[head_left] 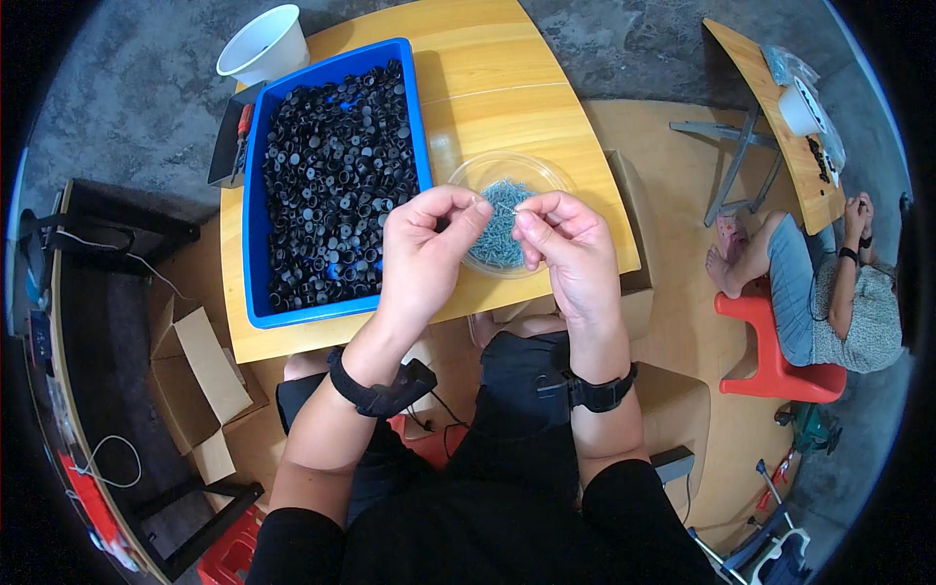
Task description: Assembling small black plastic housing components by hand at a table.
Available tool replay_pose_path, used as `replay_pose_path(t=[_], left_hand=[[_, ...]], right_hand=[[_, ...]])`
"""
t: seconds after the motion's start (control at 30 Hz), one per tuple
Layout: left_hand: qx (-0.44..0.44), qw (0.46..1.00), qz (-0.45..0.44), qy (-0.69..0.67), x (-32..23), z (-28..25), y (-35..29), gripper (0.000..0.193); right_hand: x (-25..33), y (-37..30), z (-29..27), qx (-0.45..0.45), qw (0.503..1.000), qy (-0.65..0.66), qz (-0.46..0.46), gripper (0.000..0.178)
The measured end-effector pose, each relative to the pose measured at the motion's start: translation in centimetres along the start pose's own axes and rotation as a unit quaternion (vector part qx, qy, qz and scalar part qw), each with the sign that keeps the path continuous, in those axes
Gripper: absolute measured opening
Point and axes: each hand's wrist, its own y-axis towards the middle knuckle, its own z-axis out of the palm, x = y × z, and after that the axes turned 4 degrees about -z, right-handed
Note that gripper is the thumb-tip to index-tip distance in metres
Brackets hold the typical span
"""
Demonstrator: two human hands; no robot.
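My left hand (421,255) is pinched, thumb against index finger, above the near edge of a clear round bowl (548,175). Across a narrow gap, my right hand (582,255) makes a similar pinch. A tiny light speck shows at each set of fingertips, too small to name. Beneath both hands, the bowl holds a heap of small silvery screws (503,237). Beside my left hand stands a blue plastic tray (421,127), filled with small round black plastic caps (336,185). Both wrists wear black straps.
Tray and bowl stand on a yellow wooden table (497,68). Past the tray are a white bucket (263,49) and a dark box (226,136) with a red-handled tool. An open carton (210,370) lies on the floor at left. Another person (858,302) sits at right by a second table (770,107).
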Motion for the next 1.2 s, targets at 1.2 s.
replay_pose_path(t=[1.2], left_hand=[[0.011, 0.927, 0.033, 0.375, -0.4, 1.1, 1.1, 0.016]], right_hand=[[-0.3, -0.6, -0.7, -0.041, 0.989, -0.088, -0.115, 0.014]])
